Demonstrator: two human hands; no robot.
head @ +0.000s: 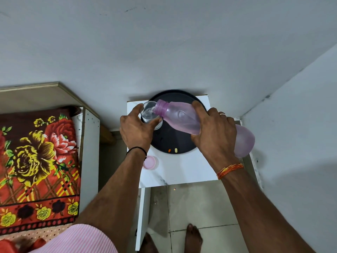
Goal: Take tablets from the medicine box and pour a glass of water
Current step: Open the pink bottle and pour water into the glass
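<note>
— So where is the clear drinking glass [150, 114] right now?

— Tilted at the left edge of the round black tray [175, 141], with the left hand [135, 127] wrapped around it, thumb on the far side and fingers on the near side.

— And the translucent purple plastic bottle [184, 118]?

— Lying almost flat across the tray, clamped in the right hand [214, 133] around its middle. Its open threaded neck sits over the glass rim, and water shows inside the glass.

— Tablets?

— Two small ones lie on the tray's near edge, an orange tablet [169, 150] and a pale yellow tablet [176, 150], apart from both hands.

— Anything beside the tray?

— A pink bottle cap [149, 162] rests on the white marble-pattern table [182, 168], just below the left wrist. I cannot see a medicine box.
</note>
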